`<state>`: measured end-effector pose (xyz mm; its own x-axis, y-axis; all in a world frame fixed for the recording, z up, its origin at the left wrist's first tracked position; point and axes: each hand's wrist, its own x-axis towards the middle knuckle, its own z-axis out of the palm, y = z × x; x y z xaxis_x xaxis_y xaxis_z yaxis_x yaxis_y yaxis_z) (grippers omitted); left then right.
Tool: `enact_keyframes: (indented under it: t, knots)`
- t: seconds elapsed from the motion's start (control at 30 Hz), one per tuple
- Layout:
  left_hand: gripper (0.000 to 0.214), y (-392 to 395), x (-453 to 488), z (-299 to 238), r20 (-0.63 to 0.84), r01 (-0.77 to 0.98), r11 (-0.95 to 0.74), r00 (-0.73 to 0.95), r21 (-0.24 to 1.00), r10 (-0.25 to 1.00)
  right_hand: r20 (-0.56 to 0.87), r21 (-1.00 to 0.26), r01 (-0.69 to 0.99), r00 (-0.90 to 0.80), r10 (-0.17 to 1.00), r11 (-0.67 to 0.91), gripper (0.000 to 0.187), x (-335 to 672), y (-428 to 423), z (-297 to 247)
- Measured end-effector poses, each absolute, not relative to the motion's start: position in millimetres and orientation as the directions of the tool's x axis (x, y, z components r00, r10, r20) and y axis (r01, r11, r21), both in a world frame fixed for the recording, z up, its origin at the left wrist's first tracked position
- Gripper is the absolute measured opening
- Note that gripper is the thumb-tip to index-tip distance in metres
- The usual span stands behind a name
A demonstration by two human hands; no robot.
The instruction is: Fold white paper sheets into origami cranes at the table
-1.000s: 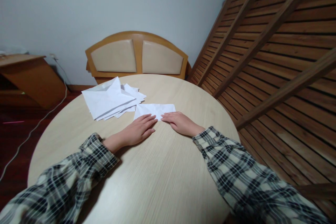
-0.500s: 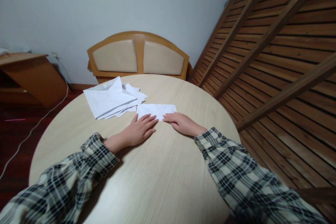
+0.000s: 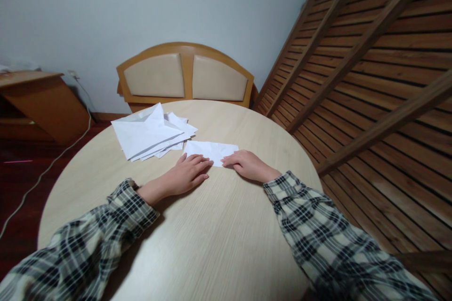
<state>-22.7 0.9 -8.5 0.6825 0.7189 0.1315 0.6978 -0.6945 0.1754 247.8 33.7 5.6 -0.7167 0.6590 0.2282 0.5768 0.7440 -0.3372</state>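
Observation:
A folded strip of white paper (image 3: 213, 149) lies on the round pale wood table (image 3: 219, 225), its long side running left to right. My left hand (image 3: 188, 172) rests palm down at the strip's left near edge, fingers outstretched and their tips on the paper. At the right end, my right hand (image 3: 246, 164) lies over the near corner with its fingers pointing left on the paper. Its thumb is by the near edge, and the underside of that hand is hidden. Beside the strip, to the left, sits a loose stack of creased white paper (image 3: 150, 134).
Behind the table stands a wooden headboard (image 3: 189, 75) with two beige panels, against the wall. A slatted wooden frame (image 3: 370, 66) leans on the right. At the left are a wooden desk (image 3: 45, 103) and a white cable (image 3: 52, 169) along the floor.
The paper strip has turned slightly, its right end coming a little nearer to me. My right hand has shifted slightly right and nearer; my left hand has barely moved.

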Motion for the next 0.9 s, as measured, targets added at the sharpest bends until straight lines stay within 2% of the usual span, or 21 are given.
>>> enact_keyframes:
  t: [0.13, 0.33, 0.53, 0.9]
  knots:
    - [0.046, 0.8, -23.1, -7.0, 0.167, 0.684, -0.707, 0.687, 0.179, 0.707, 0.250, -0.282, 0.590, -0.716, 0.652, 0.757, 0.036, 247.4, 32.5, 9.7]
    - [0.044, 3.2, -22.6, -10.1, 0.148, 0.632, -0.749, 0.736, 0.201, 0.661, 0.323, -0.217, 0.521, -0.760, 0.565, 0.825, 0.042, 239.6, 28.5, 3.3]
    - [0.040, 2.4, -19.7, -7.0, 0.102, 0.601, -0.765, 0.767, 0.233, 0.633, 0.191, -0.197, 0.608, -0.746, 0.638, 0.769, 0.044, 234.6, 24.8, -1.2]
    - [0.047, 2.6, -21.6, -1.7, 0.186, 0.652, -0.748, 0.725, 0.125, 0.664, 0.100, -0.232, 0.701, -0.673, 0.733, 0.675, 0.039, 233.6, 18.4, 10.5]
